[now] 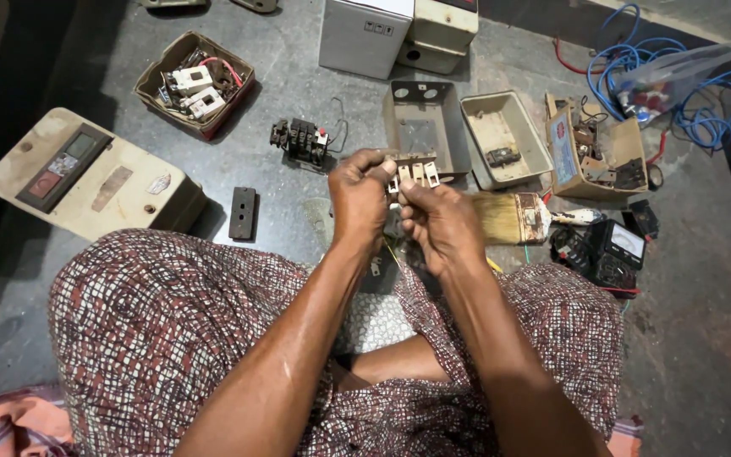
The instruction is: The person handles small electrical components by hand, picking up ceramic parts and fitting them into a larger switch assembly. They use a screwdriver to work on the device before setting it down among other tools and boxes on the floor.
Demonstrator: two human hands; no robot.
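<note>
A paintbrush (513, 217) lies on the grey floor (298, 76) beside a multimeter (615, 250). Blue cable (636, 63) coils at the far right. A cardboard box (195, 83) holds switches.

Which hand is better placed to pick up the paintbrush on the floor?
Right. The right hand sits right beside the paintbrush, bristles almost touching it. The left hand is on the far side, and both grip the small metal contact part.

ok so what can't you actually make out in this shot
Head view only:
- Metal part with tabs: the left hand and right hand cover most of it.
- Blue wire coil: a clear bag hides part of it.
- Grey box: top cut off by the upper edge.
- Meter dial: too small to read.
</note>
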